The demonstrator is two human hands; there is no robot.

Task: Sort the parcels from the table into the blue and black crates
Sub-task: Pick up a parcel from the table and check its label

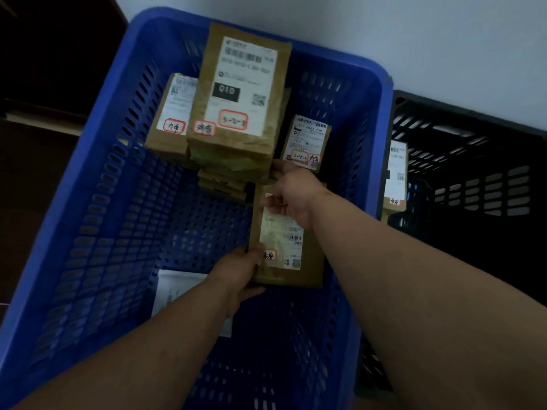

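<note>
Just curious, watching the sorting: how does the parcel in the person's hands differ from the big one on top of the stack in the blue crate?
The held parcel is smaller and gripped by the left hand and right hand; the top parcel is larger and rests untouched on the stack. The top parcel's label shows a black "010" block; none shows on the held parcel. Both are brown with white labels and red-outlined stickers.

the white paper (183,287) on the blue crate (97,184) floor is partly hidden under the left arm; the parcel (395,176) in the black crate (473,149) is half hidden by the blue crate's wall
</note>
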